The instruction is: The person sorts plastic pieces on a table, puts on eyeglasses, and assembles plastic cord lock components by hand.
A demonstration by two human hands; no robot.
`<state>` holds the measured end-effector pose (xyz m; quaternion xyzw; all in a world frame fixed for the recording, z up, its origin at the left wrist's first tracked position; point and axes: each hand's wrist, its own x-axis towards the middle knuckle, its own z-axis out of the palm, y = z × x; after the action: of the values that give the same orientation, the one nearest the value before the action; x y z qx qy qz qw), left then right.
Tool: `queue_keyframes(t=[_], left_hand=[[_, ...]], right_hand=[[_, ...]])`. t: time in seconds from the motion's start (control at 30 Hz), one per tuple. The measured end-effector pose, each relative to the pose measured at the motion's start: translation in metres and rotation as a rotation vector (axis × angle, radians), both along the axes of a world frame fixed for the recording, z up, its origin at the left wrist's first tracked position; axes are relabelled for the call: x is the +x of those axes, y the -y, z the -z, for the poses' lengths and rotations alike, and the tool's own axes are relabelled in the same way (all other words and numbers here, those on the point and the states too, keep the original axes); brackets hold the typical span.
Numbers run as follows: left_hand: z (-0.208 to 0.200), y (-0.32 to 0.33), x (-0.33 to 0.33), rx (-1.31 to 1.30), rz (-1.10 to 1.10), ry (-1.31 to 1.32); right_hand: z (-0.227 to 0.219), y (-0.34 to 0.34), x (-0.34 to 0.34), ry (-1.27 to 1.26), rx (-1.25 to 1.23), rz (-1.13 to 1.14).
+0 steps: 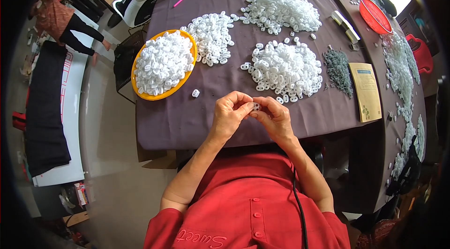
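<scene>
Glare upper right; sheen on floor [117, 127]; edges bent, corners black.

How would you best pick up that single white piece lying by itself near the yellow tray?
I'd pinch the lone white piece by opposite outer edges, coming from above and the right with the left hand, the nearer one. Bare tablecloth surrounds it, so fingertips should fit; the yellow tray sits close on its left. It's small, so a light pinch probably suits.
</scene>
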<state>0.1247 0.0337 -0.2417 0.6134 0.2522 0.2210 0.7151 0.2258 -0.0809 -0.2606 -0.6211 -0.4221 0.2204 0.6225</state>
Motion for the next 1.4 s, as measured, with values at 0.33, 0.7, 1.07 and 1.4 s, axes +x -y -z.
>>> queue_keyframes(t=[0.33, 0.7, 1.07, 1.4], left_hand=[[-0.005, 0.001, -0.004, -0.105, 0.070, 0.007], [-0.005, 0.002, -0.004, -0.073, 0.102, 0.012], [0.012, -0.004, -0.008, -0.059, 0.170, -0.037], [0.019, -0.007, -0.012, -0.208, 0.207, -0.011]], right_hand=[[0.000, 0.004, -0.003, 0.182, 0.017, 0.051], [-0.004, 0.006, 0.004, 0.276, 0.046, 0.024], [0.014, 0.008, -0.003, 0.312, 0.041, 0.008], [0.012, 0.010, -0.005, 0.280, 0.017, -0.027]])
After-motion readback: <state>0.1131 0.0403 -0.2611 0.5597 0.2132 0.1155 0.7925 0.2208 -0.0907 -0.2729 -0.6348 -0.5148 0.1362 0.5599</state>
